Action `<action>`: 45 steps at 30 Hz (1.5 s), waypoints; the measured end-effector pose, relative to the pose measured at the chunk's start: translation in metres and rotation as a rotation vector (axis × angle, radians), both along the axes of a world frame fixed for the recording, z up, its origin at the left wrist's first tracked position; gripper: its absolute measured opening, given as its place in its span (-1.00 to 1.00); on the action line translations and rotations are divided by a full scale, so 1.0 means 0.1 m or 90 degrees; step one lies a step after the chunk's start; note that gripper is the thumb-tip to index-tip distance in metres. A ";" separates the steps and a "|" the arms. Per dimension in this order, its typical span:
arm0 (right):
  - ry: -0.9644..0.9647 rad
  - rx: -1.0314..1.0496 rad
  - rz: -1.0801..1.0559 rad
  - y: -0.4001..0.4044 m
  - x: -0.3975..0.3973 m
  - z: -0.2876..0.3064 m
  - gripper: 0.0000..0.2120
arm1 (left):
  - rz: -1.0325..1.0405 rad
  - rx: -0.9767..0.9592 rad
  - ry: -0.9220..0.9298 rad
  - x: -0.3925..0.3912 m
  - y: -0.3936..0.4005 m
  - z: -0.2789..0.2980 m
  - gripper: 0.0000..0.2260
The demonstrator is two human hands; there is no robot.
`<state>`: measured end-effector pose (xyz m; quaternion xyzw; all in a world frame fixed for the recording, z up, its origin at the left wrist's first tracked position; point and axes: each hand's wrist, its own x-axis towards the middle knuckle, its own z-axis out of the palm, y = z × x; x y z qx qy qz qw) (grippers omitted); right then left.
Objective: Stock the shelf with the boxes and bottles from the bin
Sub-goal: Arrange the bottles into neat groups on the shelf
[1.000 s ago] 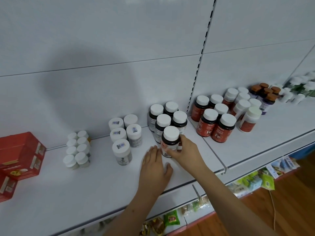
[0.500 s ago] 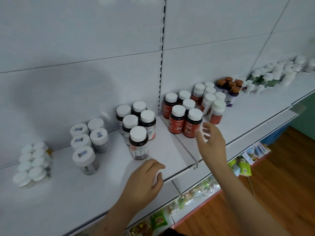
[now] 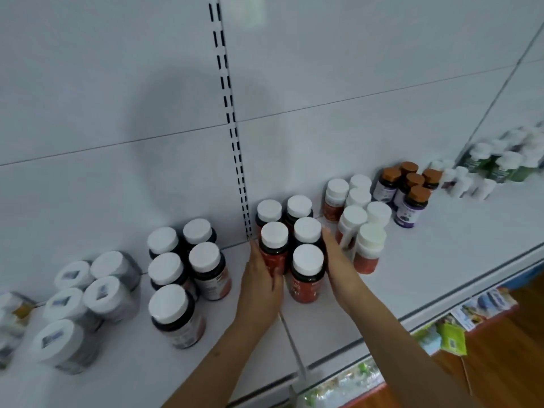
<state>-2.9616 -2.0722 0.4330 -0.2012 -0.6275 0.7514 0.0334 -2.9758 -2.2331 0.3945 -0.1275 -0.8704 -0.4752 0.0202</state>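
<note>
In the head view, a cluster of five red-labelled bottles (image 3: pixel 306 272) with white caps is seen standing on the white shelf (image 3: pixel 412 278), just right of the slotted upright (image 3: pixel 232 136) in the back panel. The cluster is flanked by both hands. The left hand (image 3: pixel 260 285) is laid against the left side of the cluster, its fingers extended along the front-left bottle, with the thumb resting on that bottle's label; the right hand (image 3: pixel 338 260) is pressed flat against the right side, its fingers straight and partly hidden behind the bottles. No bottle is seen to be lifted or wrapped by curled fingers (the fingertips of the right hand cannot be made out behind the caps). To the left, a group of dark bottles (image 3: pixel 182 278) with white caps is set on the shelf, and further left a group of grey jars (image 3: pixel 85 304) with small stickers on their lids, the outermost cut off by the frame edge. To the right, pale bottles with orange labels (image 3: pixel 362 231) stand near the cluster, then purple-labelled bottles with brown caps (image 3: pixel 409 189), then blurred white and green bottles (image 3: pixel 497 166) whose labels cannot be read. Below the shelf edge, packets (image 3: pixel 450 337) on a lower level are only partly visible. The bin is not seen.
</note>
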 end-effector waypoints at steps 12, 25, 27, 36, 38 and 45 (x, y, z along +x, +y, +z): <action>-0.021 -0.095 0.091 0.17 -0.53 -0.13 -0.58 | 0.014 0.004 -0.004 -0.06 0.16 0.06 -0.20; -0.038 -0.030 0.062 0.17 -0.60 -0.04 -0.57 | 0.021 -0.013 0.013 -0.02 0.18 0.06 -0.22; -0.055 0.029 0.039 0.18 -0.54 -0.10 -0.49 | 0.007 0.012 0.004 0.00 0.18 0.09 -0.25; 0.067 0.260 0.105 0.24 0.23 -0.20 -0.59 | 0.023 -0.166 0.038 0.17 0.00 -0.06 -0.22; 0.127 0.285 0.130 0.26 0.56 -0.21 -0.46 | 0.043 -0.327 0.078 0.43 -0.14 -0.17 -0.31; 0.201 0.512 0.193 0.08 0.50 -0.44 -0.28 | 0.085 -0.396 0.134 0.60 -0.23 -0.30 -0.42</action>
